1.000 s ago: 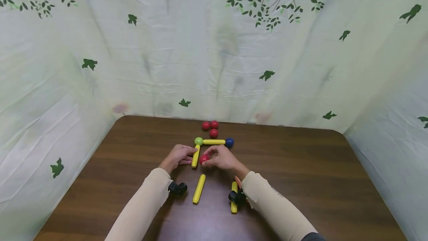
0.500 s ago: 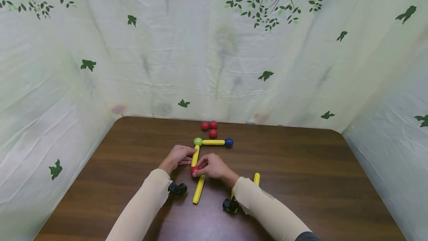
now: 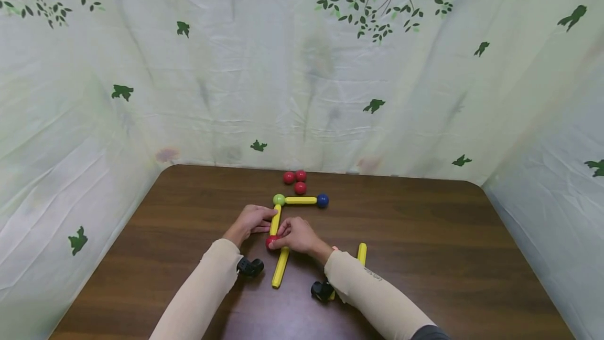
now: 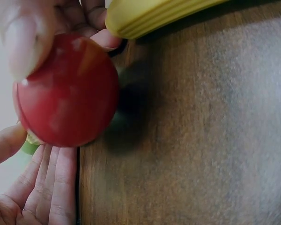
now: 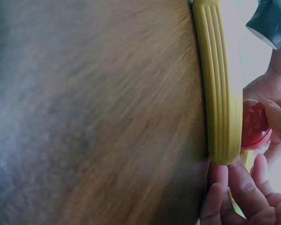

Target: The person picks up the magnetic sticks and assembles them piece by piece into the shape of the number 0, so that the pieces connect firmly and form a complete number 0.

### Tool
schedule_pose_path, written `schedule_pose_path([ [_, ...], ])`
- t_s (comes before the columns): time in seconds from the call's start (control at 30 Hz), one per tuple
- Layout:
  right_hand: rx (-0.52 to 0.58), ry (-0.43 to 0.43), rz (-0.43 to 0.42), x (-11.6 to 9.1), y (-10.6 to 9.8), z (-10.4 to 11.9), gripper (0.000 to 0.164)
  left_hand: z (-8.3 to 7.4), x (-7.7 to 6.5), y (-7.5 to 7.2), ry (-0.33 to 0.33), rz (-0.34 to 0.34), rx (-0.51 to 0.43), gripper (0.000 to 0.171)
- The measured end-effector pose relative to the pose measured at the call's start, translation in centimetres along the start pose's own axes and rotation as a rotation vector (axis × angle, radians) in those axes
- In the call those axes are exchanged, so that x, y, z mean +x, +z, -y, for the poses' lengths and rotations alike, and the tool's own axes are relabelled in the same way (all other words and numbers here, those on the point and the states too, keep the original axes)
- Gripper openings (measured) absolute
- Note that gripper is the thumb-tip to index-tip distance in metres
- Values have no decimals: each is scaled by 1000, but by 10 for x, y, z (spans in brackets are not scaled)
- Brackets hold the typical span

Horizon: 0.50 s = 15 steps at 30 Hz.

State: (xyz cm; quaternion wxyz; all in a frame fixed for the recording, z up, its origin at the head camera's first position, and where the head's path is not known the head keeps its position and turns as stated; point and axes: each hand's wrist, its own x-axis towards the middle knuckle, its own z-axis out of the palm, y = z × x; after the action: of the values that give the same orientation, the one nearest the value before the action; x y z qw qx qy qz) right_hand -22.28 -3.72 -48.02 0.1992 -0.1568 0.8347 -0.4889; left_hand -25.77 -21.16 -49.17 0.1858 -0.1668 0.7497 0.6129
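Note:
My left hand pinches a yellow rod from the left side. The rod's far end meets a green ball. At its near end, a red ball is pinched by my right hand. The left wrist view has this red ball large in front, with the right thumb over it, hiding most of the rod. From the green ball a second yellow rod runs right to a blue ball. Close under the right hand lies a loose yellow rod.
Three red balls sit grouped near the far edge of the brown table. Another yellow rod shows beyond the right forearm, and one more is mostly hidden behind the right wrist camera. A leaf-printed curtain surrounds the table.
My right hand has brought the red ball left and nearer, to the near end of the held rod. The left hand stays in place. A rod by the right forearm has come into sight.

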Motion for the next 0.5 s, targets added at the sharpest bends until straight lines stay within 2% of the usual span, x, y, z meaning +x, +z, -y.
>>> schedule_pose_path([
  [0.2, -24, 18, -6, 1, 2, 0, 28, 1, 1, 0, 1, 10, -21, 37],
  [0.5, -81, -18, -14, 3, 2, -3, 25, 1, 2, 0, -11, 3, -14, 38],
])
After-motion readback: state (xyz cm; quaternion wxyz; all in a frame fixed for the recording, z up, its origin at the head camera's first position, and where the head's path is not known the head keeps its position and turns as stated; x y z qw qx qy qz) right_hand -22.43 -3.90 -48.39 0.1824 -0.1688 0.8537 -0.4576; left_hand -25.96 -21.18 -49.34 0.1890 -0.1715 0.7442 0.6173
